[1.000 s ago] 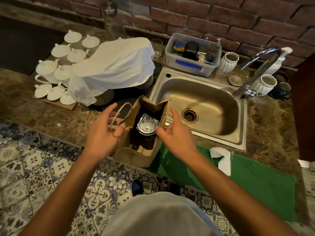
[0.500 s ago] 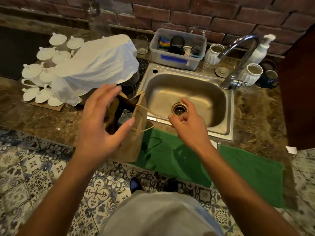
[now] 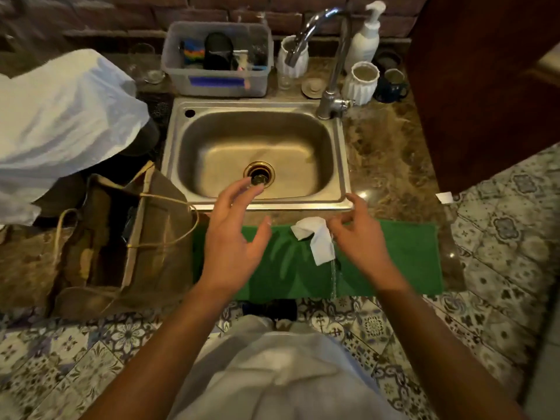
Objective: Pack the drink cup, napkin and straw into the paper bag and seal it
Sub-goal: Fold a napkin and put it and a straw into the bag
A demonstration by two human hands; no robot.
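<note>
The brown paper bag (image 3: 157, 237) stands open on the counter at the left, handles loose. Its inside is dark, and only a glimpse of the drink cup (image 3: 128, 218) shows. A crumpled white napkin (image 3: 316, 237) lies on the green towel (image 3: 400, 256) in front of the sink. A clear straw (image 3: 334, 278) lies just below the napkin, pointing toward me. My left hand (image 3: 233, 241) hovers open between the bag and the napkin, holding nothing. My right hand (image 3: 359, 234) is open, its thumb and forefinger at the napkin's right edge.
The steel sink (image 3: 344, 165) and tap (image 3: 333, 56) lie straight ahead. A grey plastic bin (image 3: 215, 77), white ceramic pots (image 3: 362, 81) and a soap pump (image 3: 366, 34) line the back. A white cloth (image 3: 60, 116) covers dishes at the left. A dark cabinet (image 3: 485, 86) stands at the right.
Both hands have left the bag and moved right. The right hand has come down to the napkin on the towel. The view has swung right, putting the bag at the left.
</note>
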